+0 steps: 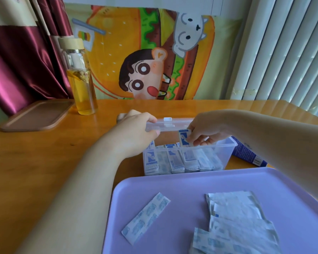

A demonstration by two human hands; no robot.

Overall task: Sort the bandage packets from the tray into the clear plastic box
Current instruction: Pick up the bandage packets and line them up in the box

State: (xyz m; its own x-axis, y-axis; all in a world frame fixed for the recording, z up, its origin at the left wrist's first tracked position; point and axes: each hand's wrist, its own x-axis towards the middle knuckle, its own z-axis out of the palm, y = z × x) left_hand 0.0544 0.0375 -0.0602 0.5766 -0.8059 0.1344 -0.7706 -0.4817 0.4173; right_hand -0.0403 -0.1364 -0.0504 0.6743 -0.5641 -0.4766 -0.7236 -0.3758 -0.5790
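A clear plastic box [226, 153] stands on the wooden table beyond the lilac tray [182, 187], with several blue-and-white bandage packets standing upright inside it. My left hand [134, 131] grips the box's raised clear lid [170, 125] at its left end. My right hand [204, 132] pinches one bandage packet [184, 137] just above the box's open top. On the tray lies a single packet [146, 217] at the left and a loose pile of packets [237, 224] at the right.
A blue carton [246, 153] lies right of the box, partly behind my right forearm. A glass bottle of yellow liquid [82, 83] and a brown wooden tray [35, 116] stand at the back left. A cartoon cloth hangs behind the table.
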